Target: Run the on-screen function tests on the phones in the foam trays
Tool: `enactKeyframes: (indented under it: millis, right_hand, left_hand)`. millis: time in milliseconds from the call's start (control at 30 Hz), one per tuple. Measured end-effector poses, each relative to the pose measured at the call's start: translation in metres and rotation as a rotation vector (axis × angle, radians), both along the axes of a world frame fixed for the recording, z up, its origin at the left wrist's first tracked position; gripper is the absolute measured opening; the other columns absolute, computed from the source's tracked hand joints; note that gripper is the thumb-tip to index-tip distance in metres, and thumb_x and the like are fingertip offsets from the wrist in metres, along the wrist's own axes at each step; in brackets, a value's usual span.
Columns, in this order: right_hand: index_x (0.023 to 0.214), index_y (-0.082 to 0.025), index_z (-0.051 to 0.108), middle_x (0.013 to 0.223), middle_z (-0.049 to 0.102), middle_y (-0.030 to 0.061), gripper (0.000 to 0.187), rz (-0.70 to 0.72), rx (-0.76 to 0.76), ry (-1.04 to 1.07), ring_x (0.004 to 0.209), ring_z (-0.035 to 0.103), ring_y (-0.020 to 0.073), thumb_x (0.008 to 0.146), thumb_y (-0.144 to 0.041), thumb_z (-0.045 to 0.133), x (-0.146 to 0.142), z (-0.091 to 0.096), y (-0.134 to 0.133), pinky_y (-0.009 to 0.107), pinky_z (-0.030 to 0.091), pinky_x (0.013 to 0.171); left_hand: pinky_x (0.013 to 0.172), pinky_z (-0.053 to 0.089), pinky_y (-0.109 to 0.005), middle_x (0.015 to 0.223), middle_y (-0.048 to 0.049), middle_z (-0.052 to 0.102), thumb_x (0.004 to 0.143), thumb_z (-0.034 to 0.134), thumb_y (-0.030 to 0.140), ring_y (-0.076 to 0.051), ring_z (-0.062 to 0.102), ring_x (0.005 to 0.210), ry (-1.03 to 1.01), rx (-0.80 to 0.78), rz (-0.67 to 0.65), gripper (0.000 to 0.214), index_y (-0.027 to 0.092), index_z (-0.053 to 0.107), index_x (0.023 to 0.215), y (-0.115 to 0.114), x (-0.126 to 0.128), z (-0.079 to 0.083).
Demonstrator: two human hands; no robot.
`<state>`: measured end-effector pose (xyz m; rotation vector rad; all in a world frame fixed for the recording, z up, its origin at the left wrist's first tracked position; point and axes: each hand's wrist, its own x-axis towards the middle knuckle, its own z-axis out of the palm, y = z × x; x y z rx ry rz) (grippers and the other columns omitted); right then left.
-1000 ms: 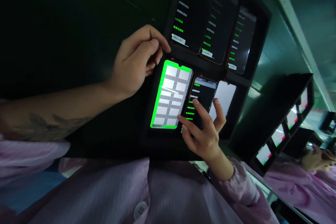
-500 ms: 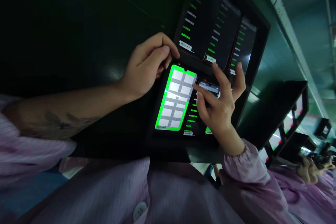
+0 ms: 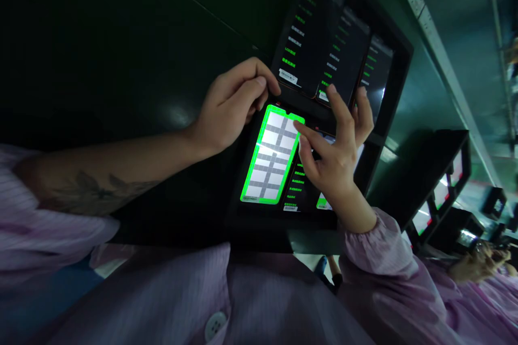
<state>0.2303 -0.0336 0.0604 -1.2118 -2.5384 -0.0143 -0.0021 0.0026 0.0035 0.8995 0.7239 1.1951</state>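
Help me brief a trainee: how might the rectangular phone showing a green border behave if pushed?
The phone is likely stiff, given its flat shape. Its broad screen may be fragile. Lying flat, it seems unlikely to roll.

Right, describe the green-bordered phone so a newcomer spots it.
Find the black tray holding two rows of phones. In the row nearer the wearer's shirt, take the leftmost phone. It shows a bright green border around a white-and-grey grid, unlike the dark text screen beside it.
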Motion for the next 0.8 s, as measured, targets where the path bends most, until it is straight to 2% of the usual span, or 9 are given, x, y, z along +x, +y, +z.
enactKeyframes:
  millis: [100, 200, 267, 367, 467, 533, 667, 800]
  right_hand:
    - [0.129, -0.033, 0.075, 0.170, 0.045, 0.0066, 0.030, 0.012, -0.030, -0.043, 0.164, 0.028, 0.0475, 0.101, -0.025, 0.064, -0.008, 0.001, 0.002, 0.080, 0.033, 0.126]
    - [0.131, -0.034, 0.074, 0.167, 0.048, 0.0079, 0.034, 0.015, -0.029, -0.080, 0.164, 0.029, 0.0460, 0.100, -0.023, 0.066, -0.012, 0.003, 0.000, 0.078, 0.037, 0.125]
    - [0.130, -0.032, 0.075, 0.165, 0.052, 0.0096, 0.034, 0.032, -0.014, -0.081, 0.164, 0.030, 0.0449, 0.098, -0.021, 0.067, -0.013, 0.005, -0.008, 0.075, 0.039, 0.126]
    - [0.130, -0.027, 0.074, 0.158, 0.060, 0.0111, 0.036, 0.092, -0.015, -0.102, 0.168, 0.020, 0.0396, 0.096, -0.018, 0.069, -0.011, 0.009, -0.029, 0.067, 0.039, 0.130]
    - [0.133, -0.023, 0.073, 0.150, 0.068, 0.0068, 0.038, 0.177, -0.028, -0.164, 0.171, 0.009, 0.0312, 0.096, -0.020, 0.068, -0.010, 0.012, -0.056, 0.055, 0.040, 0.132]
    - [0.131, -0.025, 0.075, 0.147, 0.072, 0.0016, 0.035, 0.210, -0.044, -0.169, 0.171, 0.009, 0.0286, 0.097, -0.024, 0.068, -0.011, 0.013, -0.073, 0.049, 0.037, 0.134]
    - [0.120, -0.030, 0.081, 0.143, 0.075, -0.0070, 0.025, 0.220, -0.083, -0.124, 0.170, 0.012, 0.0261, 0.098, -0.029, 0.069, -0.013, 0.013, -0.095, 0.044, 0.028, 0.139]
    - [0.117, -0.030, 0.082, 0.144, 0.075, -0.0091, 0.024, 0.244, -0.128, -0.098, 0.171, 0.009, 0.0242, 0.098, -0.028, 0.068, -0.013, 0.013, -0.104, 0.041, 0.020, 0.142]
  left_hand:
    - [0.039, 0.021, -0.019, 0.063, 0.0044, 0.047, 0.100, 0.056, 0.023, -0.002, 0.030, 0.043, -0.007, 0.010, -0.001, 0.017, 0.018, 0.067, 0.088, 0.000, 0.000, -0.001]
    - [0.038, 0.021, -0.019, 0.062, 0.0047, 0.047, 0.100, 0.051, 0.017, -0.003, 0.030, 0.042, 0.006, -0.002, 0.029, 0.022, 0.018, 0.067, 0.086, -0.001, 0.001, 0.003]
    - [0.038, 0.022, -0.019, 0.061, 0.0052, 0.047, 0.100, 0.048, 0.014, -0.002, 0.030, 0.041, 0.016, -0.011, 0.046, 0.025, 0.017, 0.067, 0.084, -0.001, 0.002, 0.007]
    - [0.041, 0.028, -0.015, 0.060, 0.0054, 0.049, 0.099, 0.047, 0.011, -0.001, 0.034, 0.043, 0.028, -0.014, 0.068, 0.026, 0.015, 0.067, 0.083, -0.002, 0.002, 0.010]
    - [0.040, 0.027, -0.013, 0.060, 0.0055, 0.050, 0.097, 0.048, 0.010, -0.001, 0.035, 0.043, 0.032, -0.015, 0.075, 0.024, 0.014, 0.067, 0.083, -0.001, 0.003, 0.009]
    - [0.038, 0.024, -0.012, 0.060, 0.0059, 0.050, 0.097, 0.048, 0.012, 0.000, 0.034, 0.042, 0.031, -0.015, 0.072, 0.024, 0.014, 0.068, 0.083, -0.001, 0.003, 0.008]
    - [0.036, 0.019, -0.010, 0.059, 0.0072, 0.049, 0.098, 0.046, 0.012, 0.001, 0.030, 0.039, 0.028, -0.009, 0.069, 0.025, 0.014, 0.066, 0.084, -0.002, 0.005, 0.010]
    - [0.036, 0.018, -0.010, 0.057, 0.0065, 0.049, 0.096, 0.045, 0.009, 0.000, 0.030, 0.040, 0.022, -0.066, 0.099, 0.026, 0.014, 0.066, 0.081, -0.004, 0.007, 0.016]
